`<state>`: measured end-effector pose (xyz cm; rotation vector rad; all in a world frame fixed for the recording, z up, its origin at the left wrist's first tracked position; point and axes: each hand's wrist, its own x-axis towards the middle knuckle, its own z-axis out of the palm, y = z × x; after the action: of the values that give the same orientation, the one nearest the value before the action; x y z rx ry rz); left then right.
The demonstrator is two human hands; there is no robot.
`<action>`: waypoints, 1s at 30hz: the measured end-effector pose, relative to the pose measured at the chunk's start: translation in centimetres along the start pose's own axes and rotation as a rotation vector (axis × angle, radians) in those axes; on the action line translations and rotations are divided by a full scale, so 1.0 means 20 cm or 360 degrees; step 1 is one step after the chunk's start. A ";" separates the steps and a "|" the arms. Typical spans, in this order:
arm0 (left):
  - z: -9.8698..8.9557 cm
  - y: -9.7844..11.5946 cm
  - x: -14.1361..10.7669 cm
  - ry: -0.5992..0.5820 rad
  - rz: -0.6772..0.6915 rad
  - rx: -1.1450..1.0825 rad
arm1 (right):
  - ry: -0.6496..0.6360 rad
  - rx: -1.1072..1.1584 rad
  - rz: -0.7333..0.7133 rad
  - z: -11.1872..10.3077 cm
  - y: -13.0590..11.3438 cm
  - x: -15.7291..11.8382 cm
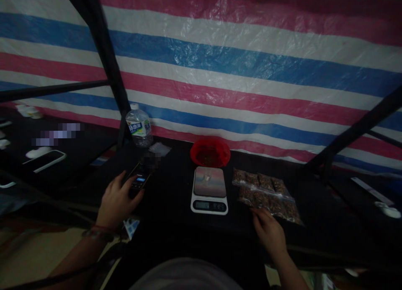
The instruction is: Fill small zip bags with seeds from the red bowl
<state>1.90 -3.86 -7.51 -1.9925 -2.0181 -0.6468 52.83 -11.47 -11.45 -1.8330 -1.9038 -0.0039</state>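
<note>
My left hand reaches over a phone with a lit screen that lies on the black table. Its fingers are spread, and a fingertip touches or hovers just above the screen. My right hand rests at the table's front edge with its fingers loosely apart, beside the nearer row of small clear bags filled with brown bits. It appears to hold nothing. Between my hands stands a white kitchen scale with a metal plate and a small display. A small clear item seems to lie on the plate.
Behind the scale sits a red plastic basin with dark contents. A large clear bottle stands at the back left, near a clear plastic bag. Black metal struts flank the table before a striped sheet.
</note>
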 end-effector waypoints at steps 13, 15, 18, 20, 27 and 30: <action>0.05 0.01 0.02 -0.0144 -0.0086 -0.0022 | 0.0040 0.0022 -0.0021 -0.01 -0.01 0.00; 0.05 0.01 0.04 -0.0165 -0.0140 -0.0049 | 0.0014 0.0012 -0.0021 -0.01 -0.01 0.00; 0.03 0.02 0.06 -0.0184 -0.0191 -0.0045 | -0.0020 -0.0016 0.0002 0.00 -0.02 0.00; 0.01 0.03 0.07 -0.0182 -0.0175 -0.0038 | -0.0013 -0.0022 0.0009 -0.01 -0.02 -0.01; -0.03 0.04 0.01 -0.0182 -0.0169 -0.0004 | -0.0186 0.0100 -0.0005 -0.05 -0.04 0.01; -0.02 0.01 -0.02 -0.0144 -0.0160 -0.0045 | -0.0209 0.0101 0.0026 -0.06 -0.05 0.02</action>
<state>2.09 -4.51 -7.30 -1.9800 -2.1857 -0.6189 52.39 -11.57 -9.94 -1.8471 -1.9535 0.1847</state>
